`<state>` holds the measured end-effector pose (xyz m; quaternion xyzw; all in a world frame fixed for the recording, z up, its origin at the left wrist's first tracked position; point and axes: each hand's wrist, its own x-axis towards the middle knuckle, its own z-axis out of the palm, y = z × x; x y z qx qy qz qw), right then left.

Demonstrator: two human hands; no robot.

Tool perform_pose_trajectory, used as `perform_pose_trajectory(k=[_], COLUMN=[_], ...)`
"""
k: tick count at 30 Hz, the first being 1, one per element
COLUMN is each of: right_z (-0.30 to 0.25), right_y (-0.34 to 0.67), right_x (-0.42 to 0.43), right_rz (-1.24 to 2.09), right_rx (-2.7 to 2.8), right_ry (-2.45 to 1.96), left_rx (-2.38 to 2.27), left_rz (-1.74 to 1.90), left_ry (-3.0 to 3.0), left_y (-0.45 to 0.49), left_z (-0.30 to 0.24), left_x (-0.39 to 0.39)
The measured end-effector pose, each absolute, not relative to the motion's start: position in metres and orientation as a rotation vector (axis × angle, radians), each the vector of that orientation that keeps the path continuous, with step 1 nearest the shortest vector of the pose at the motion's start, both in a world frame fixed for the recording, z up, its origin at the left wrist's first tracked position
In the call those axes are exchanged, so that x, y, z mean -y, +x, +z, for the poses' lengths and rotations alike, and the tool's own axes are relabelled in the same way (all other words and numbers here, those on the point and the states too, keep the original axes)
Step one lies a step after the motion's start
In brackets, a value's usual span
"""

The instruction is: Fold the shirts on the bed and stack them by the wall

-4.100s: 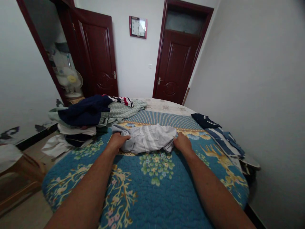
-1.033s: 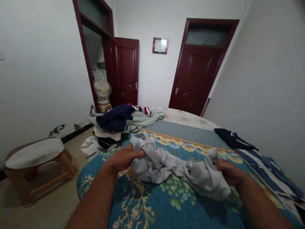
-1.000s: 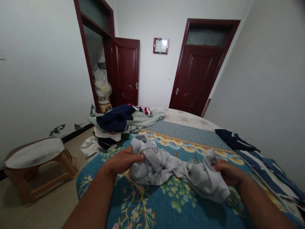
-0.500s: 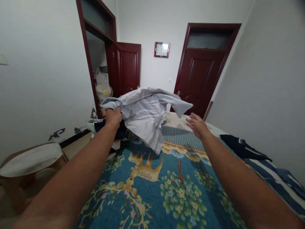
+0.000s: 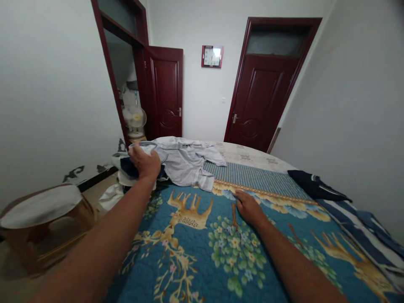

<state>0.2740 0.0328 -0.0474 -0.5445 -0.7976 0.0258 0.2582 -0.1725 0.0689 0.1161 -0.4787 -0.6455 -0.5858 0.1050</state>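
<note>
The left hand's fingers (image 5: 134, 151) are at the left end of a pale grey striped shirt (image 5: 186, 162), the thumb held apart from them; whether cloth is pinched there cannot be told. The right hand (image 5: 249, 208) has its fingers loosely bent and holds nothing, low over a blue flowered quilt (image 5: 189, 261), perhaps touching it. The shirt lies loosely spread across the quilt's far left part, its left end over a pile of dark and pale clothes (image 5: 128, 167). That pile sits at the quilt's left edge, so a tug on the shirt with cloth caught in the fingers could probably drag the pile floorward; the uneven heap could also crease the shirt. A white-topped stool (image 5: 44, 206) stands to the left. Far right lie a navy garment (image 5: 315, 185) and a blue-and-white striped one (image 5: 350, 229).
</note>
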Motion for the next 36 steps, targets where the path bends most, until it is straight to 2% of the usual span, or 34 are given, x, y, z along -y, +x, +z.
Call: perform_pose_trajectory(k=[2, 4, 6, 8, 14, 18, 25, 36], right_z=[-0.046, -0.045, -0.044, -0.044, -0.046, -0.046, -0.042, -0.028], right_y=[0.273, 0.272, 0.271, 0.271, 0.274, 0.275, 0.275, 0.272], right_x=[-0.032, -0.031, -0.03, -0.03, -0.032, -0.033, -0.036, -0.039], right_rz=[0.049, 0.034, 0.031, 0.035, 0.074, 0.117, 0.17, 0.185], right_rx=[2.176, 2.193, 2.192, 2.176, 2.139, 2.104, 2.063, 2.035], right_ry=[-1.482, -1.479, -1.487, -1.502, -1.482, -1.473, -1.457, -1.499], left_rx=[1.918, 1.997, 2.166, 2.115, 1.9, 1.975, 2.396, 2.366], left_rz=[-1.657, -1.488, -1.082, -0.813, -0.729, -0.741, -1.027, -0.687], left_ry=[-1.486, -1.823, -2.348, -2.629, -2.763, -2.653, -1.971, -1.821], left_y=[-0.151, -0.127, -0.105, -0.086, -0.049, -0.048, -0.081, -0.076], left_z=[0.101, 0.079, 0.054, 0.031, -0.002, -0.008, -0.007, -0.02], left_x=[-0.057, -0.048, -0.044, -0.044, -0.074, -0.111, -0.164, -0.195])
